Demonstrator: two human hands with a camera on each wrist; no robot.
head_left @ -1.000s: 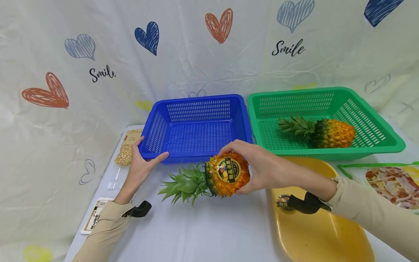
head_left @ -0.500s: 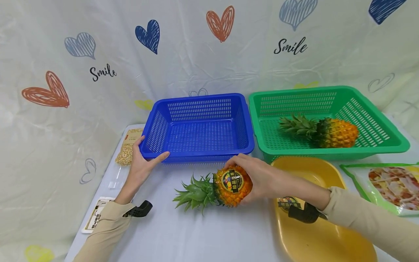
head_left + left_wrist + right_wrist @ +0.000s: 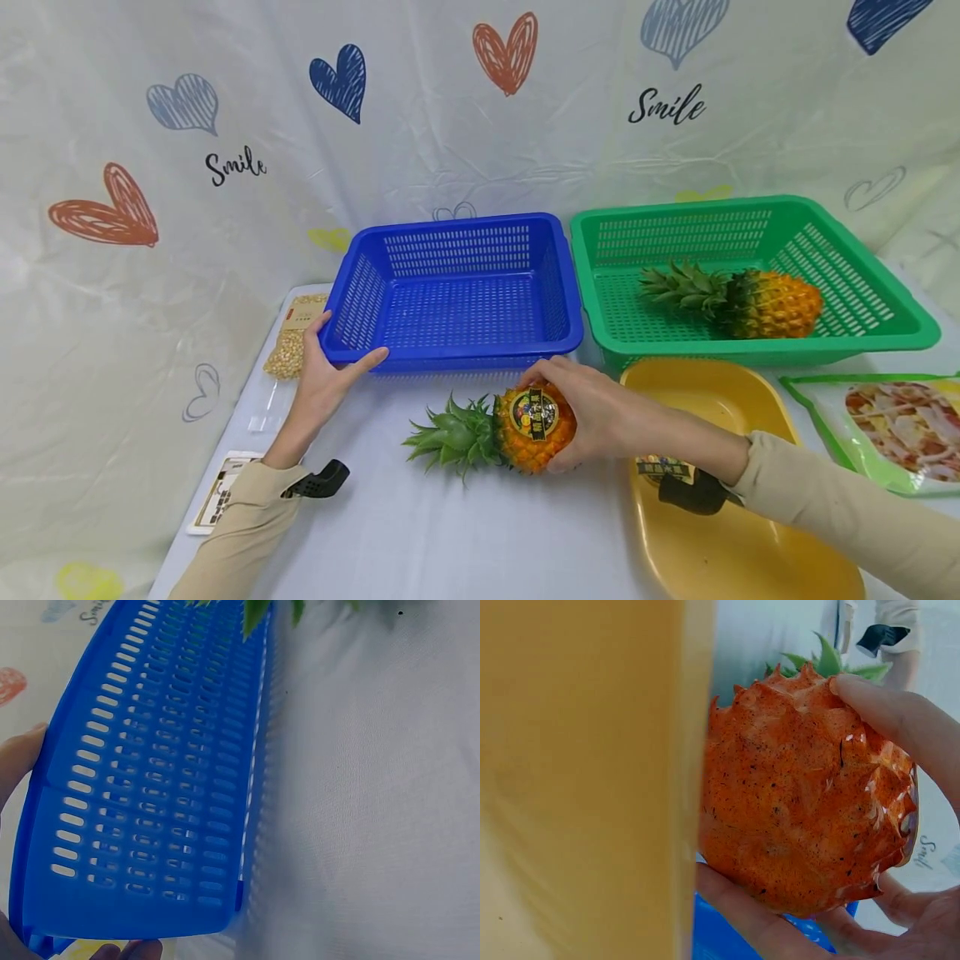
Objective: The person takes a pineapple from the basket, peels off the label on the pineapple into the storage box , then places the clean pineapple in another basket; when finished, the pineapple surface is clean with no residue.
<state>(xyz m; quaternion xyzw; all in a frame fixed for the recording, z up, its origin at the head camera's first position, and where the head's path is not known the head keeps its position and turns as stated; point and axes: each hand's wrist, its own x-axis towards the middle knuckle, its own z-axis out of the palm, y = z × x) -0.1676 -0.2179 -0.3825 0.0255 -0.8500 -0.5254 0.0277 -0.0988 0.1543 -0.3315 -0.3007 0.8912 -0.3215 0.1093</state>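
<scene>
Working across your bench (image 3: 420, 542), you have a pineapple (image 3: 750, 304) lying on its side in the green basket (image 3: 862, 342), so that much looks settled. The blue basket (image 3: 465, 353) stands just left of it, your left grip (image 3: 324, 387) holding its near left corner, thumb reaching along the front rim. A yellow tub (image 3: 750, 567) sits nearer you on the right. The second pineapple (image 3: 517, 446) is in front of the blue basket, leaves pointing left, outside every container; your right grip (image 3: 588, 412) is wrapped around its base end. You can't tell whether it rests on the bench or hangs just above. By that, I'd judge your handling of this fruit unfinished.

As for writing, the curtain (image 3: 420, 150) behind shows "Smile" twice among printed hearts. The bag (image 3: 903, 433) at far right pictures food in pieces; you can't make out words. Print on the grain packet (image 3: 288, 342) and white packet (image 3: 221, 496) at your left is too small to read. The sticker (image 3: 535, 412) on your held fruit seems to read 精品水果, and a partly hidden label (image 3: 663, 468) in the tub looks matching.
</scene>
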